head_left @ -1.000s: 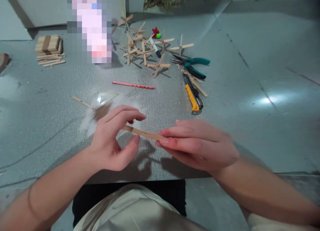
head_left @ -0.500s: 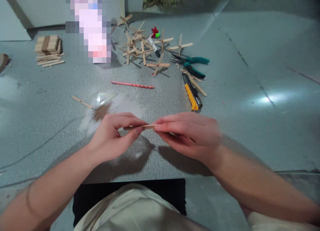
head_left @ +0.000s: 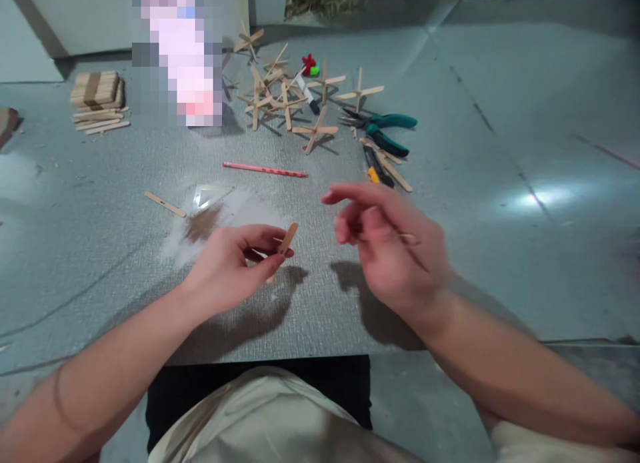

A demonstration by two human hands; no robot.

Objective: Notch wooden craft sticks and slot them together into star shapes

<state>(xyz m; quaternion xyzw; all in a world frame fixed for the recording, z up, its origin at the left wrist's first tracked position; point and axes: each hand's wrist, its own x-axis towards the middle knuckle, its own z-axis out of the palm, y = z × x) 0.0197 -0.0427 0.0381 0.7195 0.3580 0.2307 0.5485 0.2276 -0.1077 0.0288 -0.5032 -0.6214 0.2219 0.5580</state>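
Note:
My left hand is closed, pinching a wooden craft stick between thumb and fingers. The stick is tilted, its upper end leaning right. To its right, my right hand is apart from the stick, with its index finger stretched out and the other fingers loosely bent. Motion blurs that hand, and a small light shape by its palm is too unclear to name. Just beyond it lies a yellow and black utility knife, its handle mostly hidden by the hand.
Crossed-stick pieces stand at the back, near a small white tube and green-handled pliers. A red pencil, a clear set square, a loose stick and a bundle of sticks lie on the grey surface.
My right hand has let go of the stick and moved up and right, now partly covering the utility knife. In my left hand the stick has turned from level to steeply tilted.

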